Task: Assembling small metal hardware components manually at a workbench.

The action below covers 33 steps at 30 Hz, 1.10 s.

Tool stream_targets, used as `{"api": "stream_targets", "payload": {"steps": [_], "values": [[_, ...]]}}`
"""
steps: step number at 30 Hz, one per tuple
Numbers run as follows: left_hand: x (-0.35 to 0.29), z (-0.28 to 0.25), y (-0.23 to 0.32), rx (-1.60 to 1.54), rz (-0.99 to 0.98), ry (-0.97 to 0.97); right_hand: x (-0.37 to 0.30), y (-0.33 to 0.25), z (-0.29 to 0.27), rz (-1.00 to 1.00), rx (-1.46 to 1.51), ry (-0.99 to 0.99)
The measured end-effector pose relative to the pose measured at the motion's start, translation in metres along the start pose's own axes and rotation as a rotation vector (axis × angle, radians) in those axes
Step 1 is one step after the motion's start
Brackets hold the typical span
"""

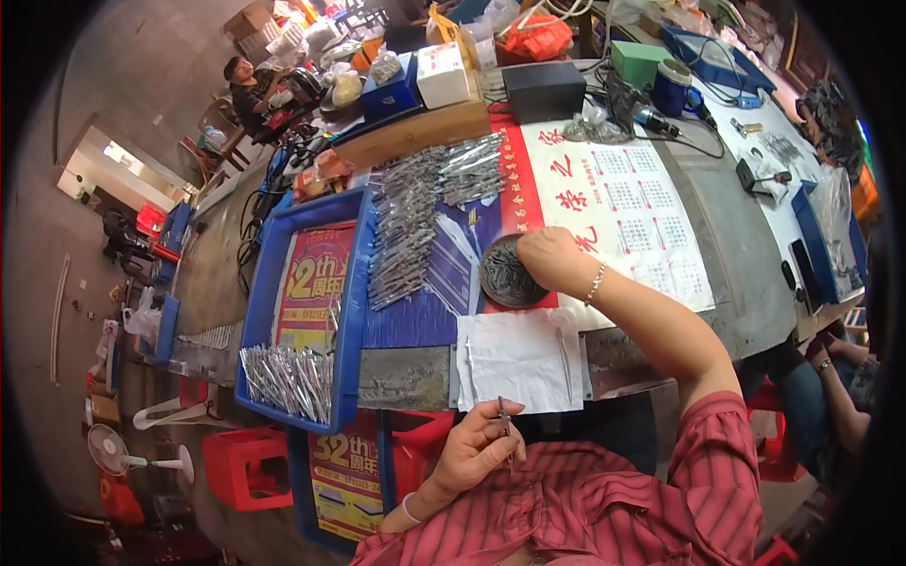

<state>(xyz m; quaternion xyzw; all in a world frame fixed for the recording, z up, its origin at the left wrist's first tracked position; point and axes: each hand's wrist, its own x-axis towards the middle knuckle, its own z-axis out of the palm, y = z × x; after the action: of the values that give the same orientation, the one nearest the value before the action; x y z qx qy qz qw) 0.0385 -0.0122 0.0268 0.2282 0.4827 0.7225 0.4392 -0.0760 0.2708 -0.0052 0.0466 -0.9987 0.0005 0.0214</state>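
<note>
My left hand (477, 451), close to my body, pinches a slim metal rod-like part (505, 411) upright between thumb and fingers. My right hand (555, 259) is at the right rim of a round brown bowl (497, 300) of small dark metal pins. Its fingers are bent together, and their tips are mostly hidden. A white cloth (519, 358) hangs over the table's front edge between my hands. Left of the bowl, slender silvery metal parts (406, 231) lie in dense rows. More such parts (288, 382) fill the near end of a long blue tray (359, 311).
A calendar sheet (651, 255) covers the table to the right. Behind stand a black box (545, 91), a wooden board (415, 135) and a blue mug (672, 90). Red stools (247, 470) stand below. One person (253, 99) sits far left; another person's arm (840, 387) shows at right.
</note>
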Motion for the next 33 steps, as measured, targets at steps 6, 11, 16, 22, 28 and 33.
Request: {"api": "stream_targets", "payload": {"steps": [6,11,16,22,28,33], "values": [[0.0,-0.001,-0.003,0.024,0.017,0.007,-0.002,0.004,-0.002,0.033,0.082,0.036],[0.001,-0.003,-0.001,0.033,-0.037,0.014,0.009,0.003,0.01,-0.047,0.106,0.098],[0.005,-0.006,-0.003,0.0,-0.01,-0.016,0.016,0.0,-0.006,-0.077,0.077,-0.042],[0.002,-0.012,-0.006,-0.005,-0.008,-0.001,0.011,0.018,-0.017,0.008,0.448,-0.019],[0.007,-0.022,-0.01,-0.054,-0.03,0.099,-0.038,-0.002,-0.021,0.23,1.497,0.028],[0.013,-0.026,-0.008,-0.062,-0.054,0.126,-0.092,-0.036,-0.026,0.31,1.875,-0.046]]}}
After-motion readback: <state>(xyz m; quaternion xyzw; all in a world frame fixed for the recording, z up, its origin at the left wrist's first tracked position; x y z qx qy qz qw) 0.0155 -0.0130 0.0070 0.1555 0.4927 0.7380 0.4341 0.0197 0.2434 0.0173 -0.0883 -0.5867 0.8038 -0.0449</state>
